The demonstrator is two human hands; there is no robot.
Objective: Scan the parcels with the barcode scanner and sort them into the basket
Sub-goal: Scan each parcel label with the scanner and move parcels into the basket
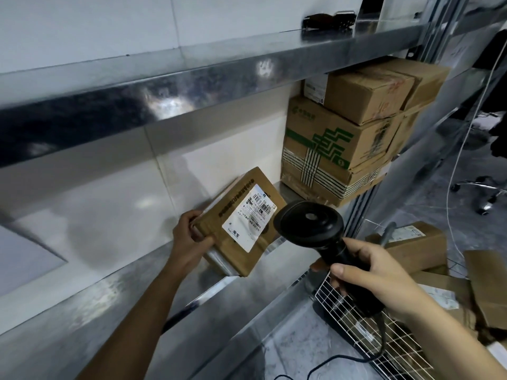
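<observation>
My left hand [189,237] grips the left end of a brown cardboard parcel [236,242], tilted up off the metal shelf [137,286] so its white barcode label [251,216] faces me. My right hand [367,272] grips the handle of a black barcode scanner [310,222], whose head sits just right of the label, partly over the parcel's right edge. A white wire basket [365,322] stands below my right hand, with several cardboard parcels [419,242] in it.
A stack of cardboard boxes [348,133] fills the shelf's right end, just behind the scanner. An upper metal shelf [192,75] runs overhead. The scanner's black cable [329,364] trails on the floor. A chair base [482,190] stands far right.
</observation>
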